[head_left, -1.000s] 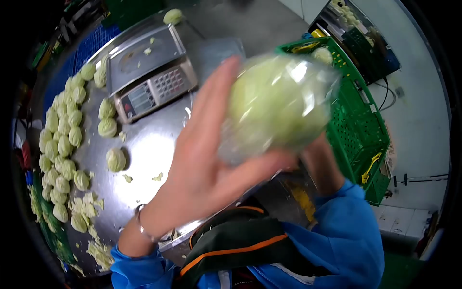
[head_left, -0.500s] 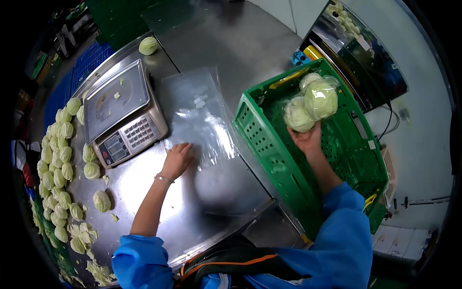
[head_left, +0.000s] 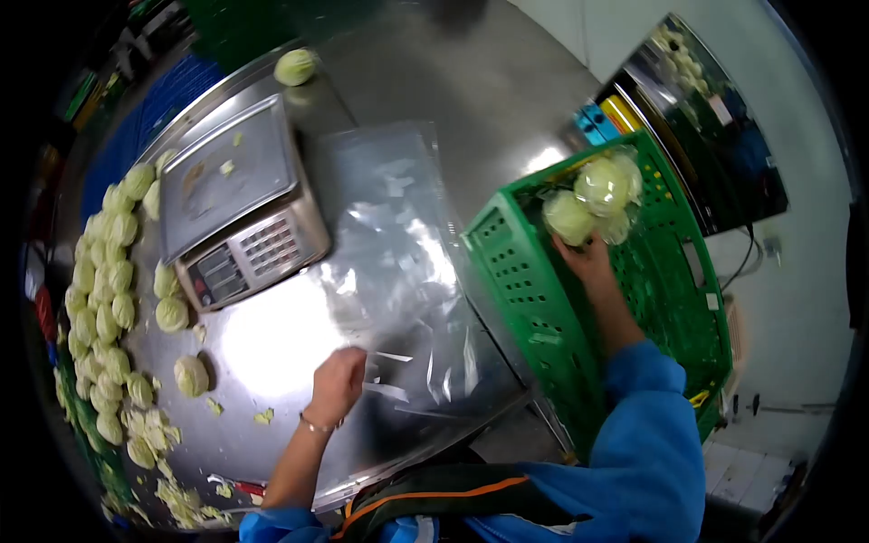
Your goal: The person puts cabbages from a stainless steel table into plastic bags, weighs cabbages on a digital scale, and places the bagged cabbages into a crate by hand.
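Note:
My left hand [head_left: 339, 385] is closed in a fist at the near edge of a clear plastic bag [head_left: 398, 312] on the steel table, apparently pinching it. The bag stretches from the stack of flat bags towards my hand. My right hand [head_left: 587, 262] reaches into a green crate [head_left: 543, 312], its fingers round the near side of bagged cabbages [head_left: 605, 185]. These pale green heads in shiny clear film sit at the crate's far end. My right palm is hidden from view.
A scale [head_left: 249, 253] with leaf scraps on its pan stands left of the bags. Many loose cabbages [head_left: 109, 281] are heaped along the left edge; another cabbage [head_left: 294, 67] lies behind the scale. A red-handled knife [head_left: 246, 487] rests near the front edge. A dark screen [head_left: 692, 127] is beyond the crate.
My left hand has moved towards me and closed, drawing the plastic bag along. My right hand has lowered the bagged cabbages in the crate. The view has shifted slightly.

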The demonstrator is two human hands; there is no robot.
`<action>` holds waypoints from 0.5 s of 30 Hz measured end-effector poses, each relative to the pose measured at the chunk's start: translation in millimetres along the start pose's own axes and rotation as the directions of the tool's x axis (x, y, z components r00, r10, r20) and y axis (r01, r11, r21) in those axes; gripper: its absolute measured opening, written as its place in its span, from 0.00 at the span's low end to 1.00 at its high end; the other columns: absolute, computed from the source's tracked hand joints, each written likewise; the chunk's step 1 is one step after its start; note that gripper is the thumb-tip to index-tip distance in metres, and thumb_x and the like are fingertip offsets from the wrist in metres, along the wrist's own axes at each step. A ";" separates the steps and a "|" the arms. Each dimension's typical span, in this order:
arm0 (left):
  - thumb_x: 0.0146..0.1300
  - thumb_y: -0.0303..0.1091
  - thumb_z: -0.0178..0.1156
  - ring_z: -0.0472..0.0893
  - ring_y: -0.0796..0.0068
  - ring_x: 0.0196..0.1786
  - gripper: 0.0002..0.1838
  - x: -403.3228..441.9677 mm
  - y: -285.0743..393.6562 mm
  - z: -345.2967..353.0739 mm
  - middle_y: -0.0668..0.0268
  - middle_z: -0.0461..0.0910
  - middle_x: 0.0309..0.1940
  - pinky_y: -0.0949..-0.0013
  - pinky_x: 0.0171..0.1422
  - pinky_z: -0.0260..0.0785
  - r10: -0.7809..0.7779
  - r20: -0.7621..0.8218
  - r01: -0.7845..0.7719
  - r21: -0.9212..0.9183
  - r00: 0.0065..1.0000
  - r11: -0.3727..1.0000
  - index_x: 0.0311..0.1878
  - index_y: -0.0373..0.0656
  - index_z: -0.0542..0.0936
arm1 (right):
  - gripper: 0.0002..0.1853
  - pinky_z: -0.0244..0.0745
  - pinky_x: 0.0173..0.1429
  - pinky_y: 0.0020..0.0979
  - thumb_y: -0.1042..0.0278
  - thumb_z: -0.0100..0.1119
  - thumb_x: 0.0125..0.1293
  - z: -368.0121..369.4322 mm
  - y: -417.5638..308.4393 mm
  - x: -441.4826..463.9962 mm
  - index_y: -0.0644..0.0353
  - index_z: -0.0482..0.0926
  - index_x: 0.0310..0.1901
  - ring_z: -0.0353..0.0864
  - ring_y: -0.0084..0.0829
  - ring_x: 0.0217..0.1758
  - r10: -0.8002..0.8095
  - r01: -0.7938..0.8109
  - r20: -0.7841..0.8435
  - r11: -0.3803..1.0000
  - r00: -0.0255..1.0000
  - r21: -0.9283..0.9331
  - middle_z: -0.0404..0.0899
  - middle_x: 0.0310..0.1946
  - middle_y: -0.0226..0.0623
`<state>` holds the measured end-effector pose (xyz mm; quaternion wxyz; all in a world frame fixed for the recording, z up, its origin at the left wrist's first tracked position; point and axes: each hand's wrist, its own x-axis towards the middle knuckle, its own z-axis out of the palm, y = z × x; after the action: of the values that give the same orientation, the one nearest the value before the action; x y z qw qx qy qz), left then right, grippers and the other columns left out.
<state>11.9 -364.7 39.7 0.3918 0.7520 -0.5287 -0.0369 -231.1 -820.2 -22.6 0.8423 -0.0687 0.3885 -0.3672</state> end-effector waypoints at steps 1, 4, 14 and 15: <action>0.49 0.17 0.58 0.79 0.58 0.34 0.11 -31.0 -5.4 -9.0 0.57 0.77 0.35 0.65 0.34 0.71 -0.019 -0.029 0.019 0.010 0.999 1.000 0.35 0.41 0.72 | 0.30 0.62 0.62 0.60 0.53 0.51 0.64 21.4 2.8 -29.0 0.51 0.56 0.65 0.56 0.49 0.67 -0.103 0.077 -0.101 0.970 0.990 -0.230 0.50 0.66 0.43; 0.55 0.15 0.48 0.76 0.65 0.28 0.07 -131.5 -18.1 -67.5 0.60 0.74 0.30 0.69 0.28 0.70 -0.265 -0.287 0.338 0.242 0.920 0.909 0.31 0.40 0.68 | 0.38 0.73 0.53 0.53 0.53 0.56 0.59 -11.3 -44.7 -67.8 0.54 0.49 0.66 0.67 0.55 0.56 -0.169 -0.027 -0.274 0.806 0.947 -0.591 0.56 0.61 0.54; 0.51 0.23 0.61 0.70 0.63 0.38 0.09 -286.7 27.6 -124.0 0.60 0.69 0.33 0.68 0.42 0.65 -0.665 -0.604 0.823 -0.024 0.440 0.567 0.34 0.39 0.71 | 0.14 0.68 0.35 0.20 0.68 0.52 0.64 194.1 112.2 -159.4 0.59 0.73 0.51 0.71 0.19 0.34 -0.253 0.668 0.631 0.440 0.733 -0.600 0.74 0.36 0.29; 0.51 0.22 0.60 0.70 0.64 0.38 0.08 -291.1 28.5 -117.4 0.60 0.69 0.32 0.67 0.42 0.65 -0.635 -0.618 0.806 -0.004 0.464 0.592 0.34 0.39 0.71 | 0.13 0.69 0.37 0.22 0.67 0.51 0.63 217.1 196.5 -202.8 0.58 0.73 0.49 0.71 0.20 0.34 -0.184 0.628 0.604 0.328 0.776 -0.706 0.73 0.35 0.30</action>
<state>-82.3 -64.0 34.3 0.3595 0.9278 -0.0152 0.0988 -54.0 -579.0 170.6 0.6151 -0.6699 0.2982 -0.2897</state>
